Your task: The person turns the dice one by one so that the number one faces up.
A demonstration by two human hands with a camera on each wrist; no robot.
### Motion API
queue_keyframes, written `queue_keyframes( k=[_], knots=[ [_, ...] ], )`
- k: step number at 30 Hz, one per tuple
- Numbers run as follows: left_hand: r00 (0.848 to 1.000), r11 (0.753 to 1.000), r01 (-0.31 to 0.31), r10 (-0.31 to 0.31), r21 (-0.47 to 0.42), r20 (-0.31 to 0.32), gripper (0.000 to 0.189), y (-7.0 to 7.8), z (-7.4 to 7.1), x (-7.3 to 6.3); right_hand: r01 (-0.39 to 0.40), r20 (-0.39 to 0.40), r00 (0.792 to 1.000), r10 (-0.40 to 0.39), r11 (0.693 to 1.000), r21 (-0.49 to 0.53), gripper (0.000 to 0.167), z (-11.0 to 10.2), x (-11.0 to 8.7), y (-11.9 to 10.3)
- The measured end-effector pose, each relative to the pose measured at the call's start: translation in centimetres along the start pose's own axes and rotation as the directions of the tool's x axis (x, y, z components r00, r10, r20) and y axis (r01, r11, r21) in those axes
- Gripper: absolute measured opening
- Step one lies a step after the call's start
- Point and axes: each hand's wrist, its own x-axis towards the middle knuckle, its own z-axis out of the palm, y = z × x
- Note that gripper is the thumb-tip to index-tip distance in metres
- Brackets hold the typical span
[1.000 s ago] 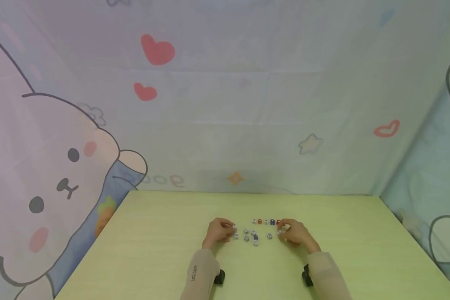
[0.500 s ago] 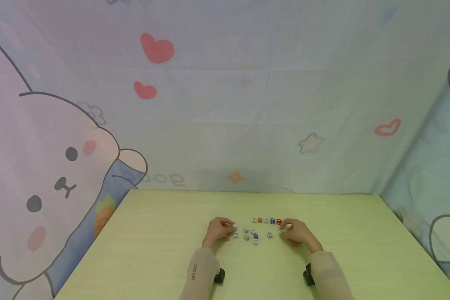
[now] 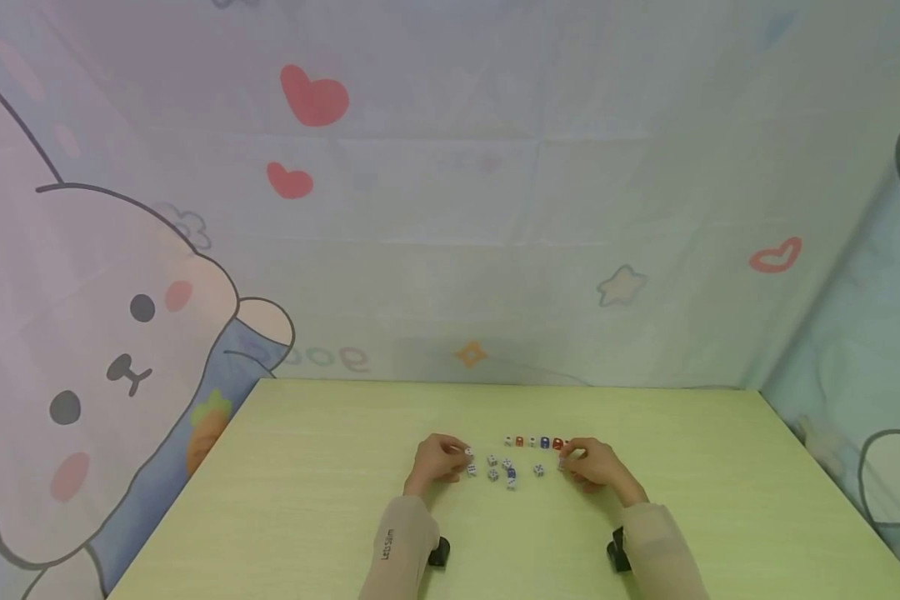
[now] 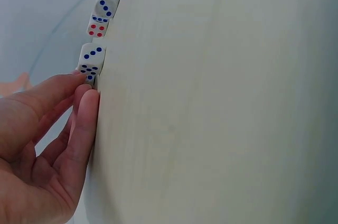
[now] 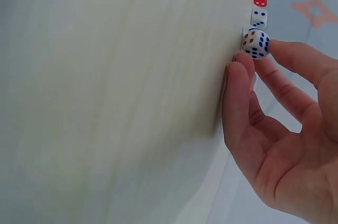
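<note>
My left hand (image 3: 438, 459) stays at the left end of a loose group of dice, its thumb and fingertips pinching a white die (image 4: 90, 80). Just beyond, in the left wrist view, a bigger-looking white die (image 4: 92, 55) shows three blue dots. On the other side, my right hand (image 3: 594, 463) pinches a white die (image 5: 256, 43) with red and blue dots between thumb and fingers. Between the hands lie several white dice (image 3: 493, 475) and a blue die (image 3: 512, 472). The right fingers partly hide the end of the row behind.
Behind the loose dice runs a straight row with white, red and blue dice, including a blue die (image 3: 545, 442) and a red die (image 3: 557, 443). The pale yellow-green table (image 3: 307, 500) ends at a printed cloth backdrop (image 3: 450, 208).
My right hand has shifted slightly to the right, uncovering more of the row's right end. The die in its fingers seems to have turned. My left hand stays in place.
</note>
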Motion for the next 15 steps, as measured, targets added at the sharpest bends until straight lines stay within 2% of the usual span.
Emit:
queue_keyframes(
  k=[15],
  knots=[
    [1.000, 1.000, -0.011, 0.012, -0.007, 0.007, 0.022, -0.12, -0.01, 0.00, 0.012, 0.009, 1.000, -0.012, 1.000, -0.010, 0.017, 0.06, -0.06, -0.22]
  ],
)
